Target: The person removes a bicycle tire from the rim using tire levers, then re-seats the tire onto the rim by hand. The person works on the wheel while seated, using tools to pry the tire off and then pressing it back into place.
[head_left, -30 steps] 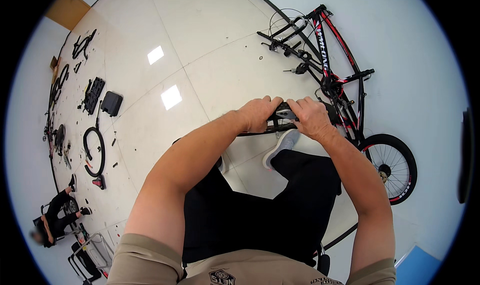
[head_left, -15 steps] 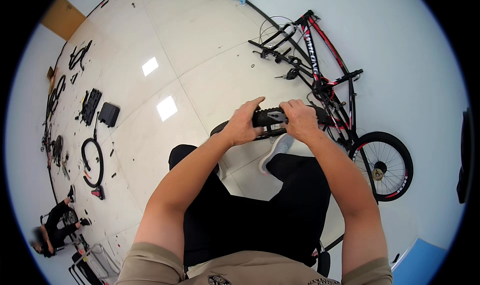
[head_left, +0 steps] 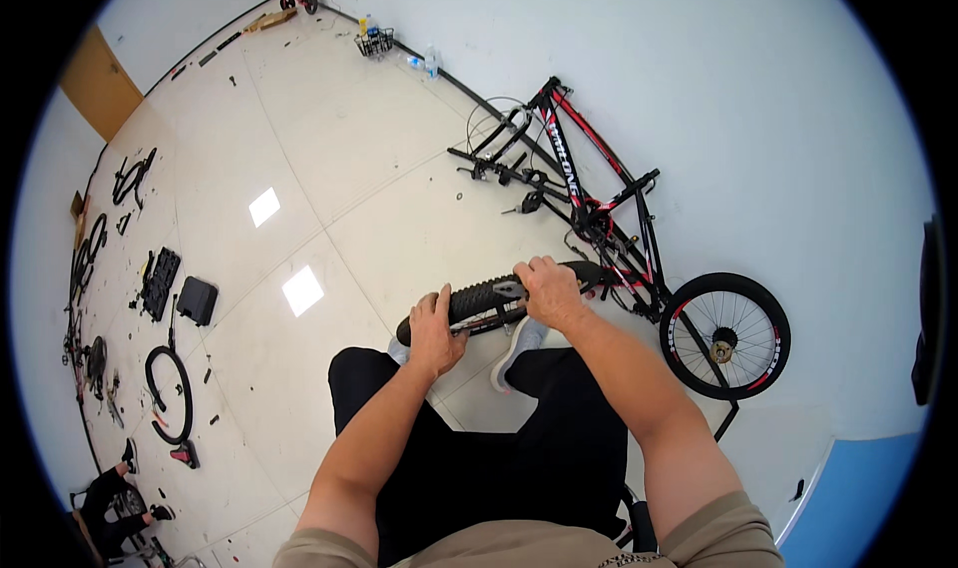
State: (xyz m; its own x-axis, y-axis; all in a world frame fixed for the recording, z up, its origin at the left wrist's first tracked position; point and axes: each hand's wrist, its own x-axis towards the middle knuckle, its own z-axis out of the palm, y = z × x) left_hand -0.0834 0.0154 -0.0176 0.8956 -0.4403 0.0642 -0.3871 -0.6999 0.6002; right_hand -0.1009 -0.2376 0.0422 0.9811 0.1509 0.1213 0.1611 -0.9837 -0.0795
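Note:
A bicycle wheel (head_left: 479, 302) with a black knobby tyre stands on edge in front of my knees, over the floor between my shoes. My left hand (head_left: 434, 333) is closed round the tyre toward its left end, fingers over the tread. Farther right, my right hand (head_left: 551, 292) grips the top of the same tyre. Beside its fingers a grey flat piece (head_left: 511, 288) lies against the tread; its kind is unclear. My palms hide parts of the rim and spokes.
A black and red bicycle frame (head_left: 574, 174) leans by the wall at right, with another wheel (head_left: 725, 336) below it. At left lie a toolbox (head_left: 160, 284), its dark case (head_left: 198, 300) and a loose tyre (head_left: 170, 393). A seated person's legs (head_left: 125, 503) show lower left.
My left hand has slid left along the tyre, and its fingers now lie over the tread. The hands are wider apart. The whole view has shifted, showing more of the far floor.

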